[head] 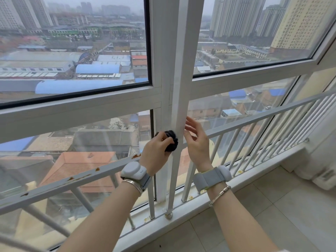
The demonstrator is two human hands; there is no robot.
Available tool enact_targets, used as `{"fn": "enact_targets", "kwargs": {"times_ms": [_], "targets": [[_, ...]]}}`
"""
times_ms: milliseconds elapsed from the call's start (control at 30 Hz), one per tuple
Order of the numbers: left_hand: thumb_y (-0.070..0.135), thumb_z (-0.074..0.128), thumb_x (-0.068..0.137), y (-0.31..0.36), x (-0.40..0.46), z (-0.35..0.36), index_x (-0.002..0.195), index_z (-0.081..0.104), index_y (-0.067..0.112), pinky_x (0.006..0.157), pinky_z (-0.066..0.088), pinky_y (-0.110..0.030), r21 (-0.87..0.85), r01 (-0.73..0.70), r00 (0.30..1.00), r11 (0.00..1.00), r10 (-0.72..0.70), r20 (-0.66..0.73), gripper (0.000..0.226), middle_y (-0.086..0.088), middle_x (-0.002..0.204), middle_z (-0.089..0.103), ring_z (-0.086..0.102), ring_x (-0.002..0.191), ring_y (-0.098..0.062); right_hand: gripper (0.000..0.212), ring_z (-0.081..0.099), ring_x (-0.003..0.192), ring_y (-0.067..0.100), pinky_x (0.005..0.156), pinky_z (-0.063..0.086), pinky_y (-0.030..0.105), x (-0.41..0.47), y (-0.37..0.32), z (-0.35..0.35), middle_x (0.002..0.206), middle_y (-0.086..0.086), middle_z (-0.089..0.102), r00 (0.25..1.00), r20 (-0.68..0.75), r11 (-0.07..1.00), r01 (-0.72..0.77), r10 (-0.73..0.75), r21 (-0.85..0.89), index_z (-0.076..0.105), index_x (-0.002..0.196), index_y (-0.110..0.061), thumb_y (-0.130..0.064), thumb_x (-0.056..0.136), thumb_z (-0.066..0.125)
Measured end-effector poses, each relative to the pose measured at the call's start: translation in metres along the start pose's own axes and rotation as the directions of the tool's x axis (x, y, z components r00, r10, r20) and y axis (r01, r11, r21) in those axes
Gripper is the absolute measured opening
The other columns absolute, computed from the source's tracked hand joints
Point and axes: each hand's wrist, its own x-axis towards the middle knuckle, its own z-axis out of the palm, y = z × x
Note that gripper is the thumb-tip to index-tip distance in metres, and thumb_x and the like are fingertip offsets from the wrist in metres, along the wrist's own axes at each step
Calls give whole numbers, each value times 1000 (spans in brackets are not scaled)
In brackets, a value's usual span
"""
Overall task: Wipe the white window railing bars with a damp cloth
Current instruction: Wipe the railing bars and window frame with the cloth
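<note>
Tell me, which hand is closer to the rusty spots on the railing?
Left. The left hand, gripping the dark cloth, is just right of the nearest rust spot; the right hand is farther right, past the white post.

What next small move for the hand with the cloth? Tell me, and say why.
Probably slide the left hand and its dark cloth leftward along the top rail: the cloth sits bunched at the central post, and rust-coloured spots show on the rail just beside it.

The cloth (pixel 171 140) is dark (nearly black), bunched into a ball and pressed against the white railing (pixel 81 176) where its top rail meets the vertical post; the rail carries several rust spots.
</note>
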Motion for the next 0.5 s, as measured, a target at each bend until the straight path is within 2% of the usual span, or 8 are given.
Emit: {"fn": "enact_targets", "kwargs": {"times_ms": [67,100,167,233,333,400,467,500], "targets": [[4,75,68,3,-3,-6,87,66,12,56,47,-25,-44,-35,999,998,35,3,23,-5,89,59,60,66,-23,34,61,99,4,83,49,18,-10,9,-6,114,-3,64,997,-53,999,-49,50,2,56,117,-23,0,92,50],[5,75,69,3,-5,-10,89,67,13,59,47,-24,-82,1,999,997,-4,-34,23,-5,90,60,60,68,-21,35,62,99,6,86,50,23,-13,13,-8,113,-2,64,995,-63,997,-75,74,-5,56,116,-22,1,91,49],[6,75,70,8,-2,-14,93,67,12,65,46,-22,-199,126,974,972,-159,-159,25,-4,92,59,57,74,-16,34,62,100,10,91,50,29,-19,17,-18,112,-3,63,991,-55,993,-118,118,6,56,117,-22,0,92,51],[7,74,73,17,2,-16,98,66,13,72,49,-22,-363,232,921,902,-324,-216,26,-2,94,59,58,82,-15,36,62,100,9,88,51,26,-26,17,-24,113,-5,62,993,43,994,-108,107,29,53,119,-24,-3,91,56],[9,66,83,43,5,-12,103,62,17,74,52,-19,-678,328,896,658,-445,1,22,4,95,63,64,89,-10,47,58,109,7,89,49,21,-38,19,-30,122,-8,57,974,225,1000,2,0,-8,49,126,-25,-7,86,66],[11,57,89,57,2,-8,109,60,14,73,53,-19,-786,384,889,484,-425,173,20,1,101,65,66,92,-12,50,56,111,12,86,51,23,-43,25,-35,122,-2,56,982,191,1000,11,-13,11,49,126,-18,-7,82,69],[16,49,94,61,-1,-6,114,59,13,79,52,-21,-802,403,898,440,-361,253,23,-2,108,66,64,99,-12,41,59,102,13,78,52,26,-42,30,-41,113,-1,59,997,77,1000,6,-6,4,54,116,-24,-8,81,66],[18,47,95,61,-2,-5,115,59,15,82,51,-21,-785,415,898,459,-344,274,24,1,109,66,63,101,-9,36,60,96,14,75,52,29,-41,33,-44,106,-3,60,1000,9,999,5,-5,-42,55,108,-29,-8,80,63]]}}
